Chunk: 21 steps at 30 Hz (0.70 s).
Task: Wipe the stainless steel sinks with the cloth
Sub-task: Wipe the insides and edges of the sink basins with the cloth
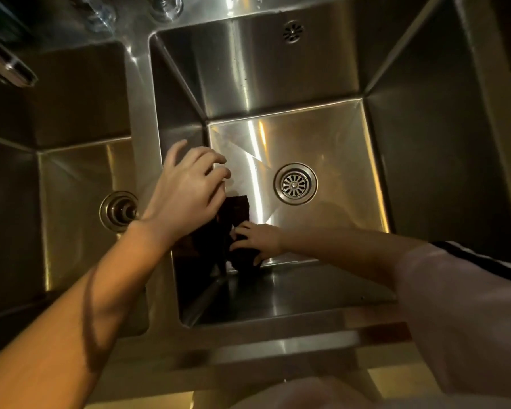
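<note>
**Dark cloth low in the middle basin**

Brushed stainless steel fills the view: a deep middle sink basin (278, 72) with a round slotted drain (295, 184) in its floor, and a second steel basin (71, 178) to its left with its own drain fitting (119, 211). A dark, crumpled cloth (236, 228) lies at the near-left corner of the middle basin's floor, against the left wall. The right hand (258, 240) reaches down with its fingers curled onto the cloth, gripping it. The left hand (186, 187) hovers above the cloth's upper part, fingers loosely bent and spread; whether it touches the cloth is unclear. A pale sleeve (460, 314) covers the right arm.
</note>
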Available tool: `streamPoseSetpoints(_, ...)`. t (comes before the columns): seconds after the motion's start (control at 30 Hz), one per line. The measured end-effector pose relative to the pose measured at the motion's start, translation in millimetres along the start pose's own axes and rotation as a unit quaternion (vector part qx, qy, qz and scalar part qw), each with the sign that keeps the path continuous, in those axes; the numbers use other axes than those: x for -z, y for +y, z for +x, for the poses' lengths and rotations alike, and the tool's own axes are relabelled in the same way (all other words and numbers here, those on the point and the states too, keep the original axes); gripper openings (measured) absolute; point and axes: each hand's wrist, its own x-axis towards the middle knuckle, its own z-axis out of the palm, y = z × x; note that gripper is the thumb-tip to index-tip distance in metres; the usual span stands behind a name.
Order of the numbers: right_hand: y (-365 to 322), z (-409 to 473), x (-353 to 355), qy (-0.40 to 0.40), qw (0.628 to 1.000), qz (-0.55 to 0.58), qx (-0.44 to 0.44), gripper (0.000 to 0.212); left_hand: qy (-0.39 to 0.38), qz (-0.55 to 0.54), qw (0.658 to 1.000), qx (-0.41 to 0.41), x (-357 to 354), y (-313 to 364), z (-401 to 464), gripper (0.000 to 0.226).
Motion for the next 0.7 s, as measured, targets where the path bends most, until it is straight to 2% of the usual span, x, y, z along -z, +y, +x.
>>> streamPoseSetpoints(0.23, 49, -96, -14, -0.023, 0.999, -0.023, -0.021, 0.070, 0.036, -0.021, 0.998, 0.037, -1, -2, -15, 0.033)
streamPoseSetpoints(0.4, 77, -161, -11, -0.093, 0.986, -0.095, -0.099, 0.076, 0.057, -0.050, 0.996, 0.053, -2, -1, -13, 0.029)
streamPoseSetpoints(0.57, 92, -197, -7, -0.128, 0.967, -0.111, -0.192, 0.077, 0.071, -0.083, 0.991, 0.073, -2, -4, -15, 0.026)
streamPoseSetpoints(0.7, 107, -210, 5, -0.096, 0.958, -0.125, -0.238, 0.051, 0.058, -0.074, 0.993, 0.069, -2, -2, -14, 0.026)
